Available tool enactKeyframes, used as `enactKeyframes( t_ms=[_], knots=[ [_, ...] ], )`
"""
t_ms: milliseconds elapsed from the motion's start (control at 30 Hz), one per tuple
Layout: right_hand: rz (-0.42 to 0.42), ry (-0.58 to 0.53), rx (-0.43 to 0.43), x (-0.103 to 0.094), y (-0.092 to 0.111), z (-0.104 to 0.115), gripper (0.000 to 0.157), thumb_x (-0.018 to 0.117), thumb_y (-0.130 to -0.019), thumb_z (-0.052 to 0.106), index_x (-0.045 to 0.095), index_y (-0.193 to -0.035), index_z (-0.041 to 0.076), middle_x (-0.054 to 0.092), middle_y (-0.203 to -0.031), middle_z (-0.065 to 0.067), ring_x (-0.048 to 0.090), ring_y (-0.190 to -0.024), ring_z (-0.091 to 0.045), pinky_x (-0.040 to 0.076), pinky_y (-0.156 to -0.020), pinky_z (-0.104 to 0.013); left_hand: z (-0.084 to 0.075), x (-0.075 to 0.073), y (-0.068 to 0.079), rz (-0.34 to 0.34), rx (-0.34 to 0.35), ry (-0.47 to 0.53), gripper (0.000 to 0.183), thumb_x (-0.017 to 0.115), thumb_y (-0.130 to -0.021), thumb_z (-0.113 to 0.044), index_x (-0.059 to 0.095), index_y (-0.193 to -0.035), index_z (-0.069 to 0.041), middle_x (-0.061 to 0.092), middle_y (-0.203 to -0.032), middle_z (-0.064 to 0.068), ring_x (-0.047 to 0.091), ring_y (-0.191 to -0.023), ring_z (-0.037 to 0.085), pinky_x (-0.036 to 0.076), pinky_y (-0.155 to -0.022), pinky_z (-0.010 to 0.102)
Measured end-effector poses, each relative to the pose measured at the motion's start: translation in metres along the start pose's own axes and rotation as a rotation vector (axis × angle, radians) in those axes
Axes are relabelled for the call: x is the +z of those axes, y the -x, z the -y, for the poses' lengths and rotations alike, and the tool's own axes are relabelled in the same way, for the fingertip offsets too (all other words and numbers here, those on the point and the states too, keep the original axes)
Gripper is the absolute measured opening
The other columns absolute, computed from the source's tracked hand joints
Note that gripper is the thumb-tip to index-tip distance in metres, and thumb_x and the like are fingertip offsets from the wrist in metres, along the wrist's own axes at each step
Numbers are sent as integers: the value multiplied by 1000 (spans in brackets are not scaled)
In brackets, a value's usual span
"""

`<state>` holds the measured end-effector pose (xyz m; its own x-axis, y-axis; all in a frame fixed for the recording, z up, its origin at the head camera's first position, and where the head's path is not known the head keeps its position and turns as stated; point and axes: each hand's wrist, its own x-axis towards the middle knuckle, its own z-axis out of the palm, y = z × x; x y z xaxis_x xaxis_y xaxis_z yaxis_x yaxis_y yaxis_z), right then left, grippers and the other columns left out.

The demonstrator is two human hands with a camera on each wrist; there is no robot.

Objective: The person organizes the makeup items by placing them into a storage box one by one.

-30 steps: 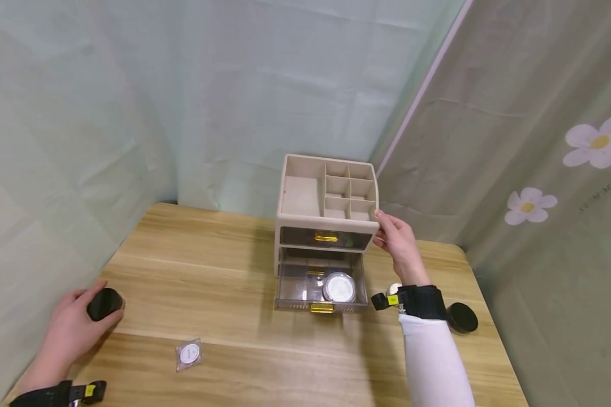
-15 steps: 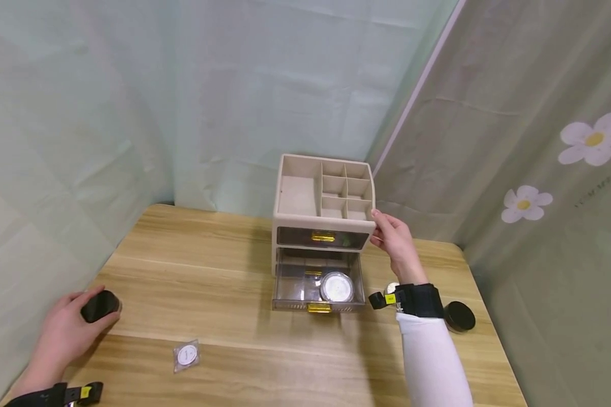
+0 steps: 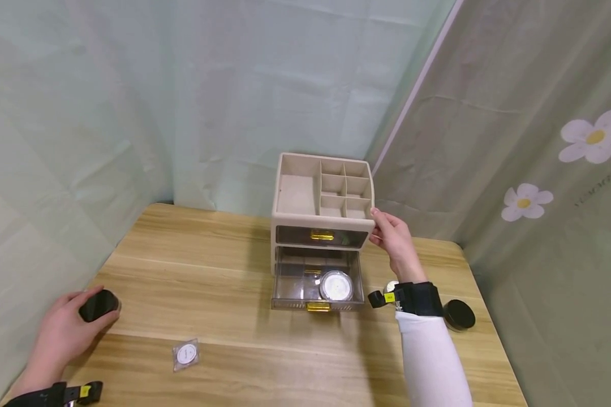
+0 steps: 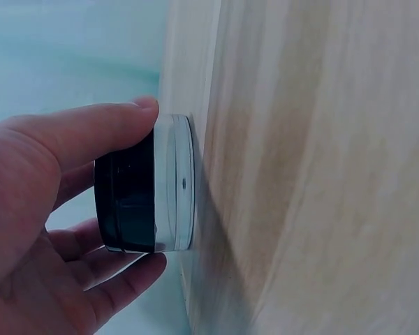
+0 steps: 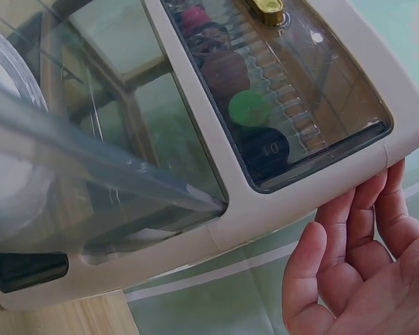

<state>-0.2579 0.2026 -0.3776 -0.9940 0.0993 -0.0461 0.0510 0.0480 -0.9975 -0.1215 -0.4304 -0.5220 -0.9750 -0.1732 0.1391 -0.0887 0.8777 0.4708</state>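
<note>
On the table's left side, my left hand (image 3: 63, 328) grips a round jar (image 3: 99, 305) with a black lid and clear base. The left wrist view shows thumb and fingers on opposite sides of the jar (image 4: 129, 202), its base right at the wood. A cream drawer organizer (image 3: 297, 195) stands at the back, and my right hand (image 3: 394, 243) holds its front right upper corner. A see-through drawer (image 3: 290, 291) is pulled out, with a round clear container (image 3: 336, 285) inside. In the right wrist view, curled fingers (image 5: 335, 237) touch the organizer's side.
A small clear packet (image 3: 185, 354) with a round white label lies front left. Another black-lidded jar (image 3: 459, 315) stands near the right edge, and a small white item (image 3: 391, 286) is partly hidden behind my right wrist. Curtains (image 3: 265, 102) hang behind the table (image 3: 209, 305).
The head view has shifted slightly. Both hands, the jar and the pulled-out drawer keep their places.
</note>
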Motion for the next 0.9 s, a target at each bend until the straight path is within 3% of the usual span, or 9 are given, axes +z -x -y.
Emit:
enactKeyframes(
  t_ms=[533,900],
  knots=[
    [2,16,-10,5,-2,-3,54,62,-109,42,64,-133,-6,68,-94,2,63,-83,-9,56,-79,-22,0,-2,1,6,-15,11,80,78,-98,-40,47,-149,13,40,-130,50,42,-115,66,37,-91,75],
    [2,-6,-5,5,-1,-2,52,62,-109,41,64,-130,-6,66,-90,4,61,-80,-7,55,-78,-22,-16,-7,-2,-12,23,30,81,78,-98,-42,48,-150,12,43,-134,48,43,-117,65,38,-91,75]
  ],
)
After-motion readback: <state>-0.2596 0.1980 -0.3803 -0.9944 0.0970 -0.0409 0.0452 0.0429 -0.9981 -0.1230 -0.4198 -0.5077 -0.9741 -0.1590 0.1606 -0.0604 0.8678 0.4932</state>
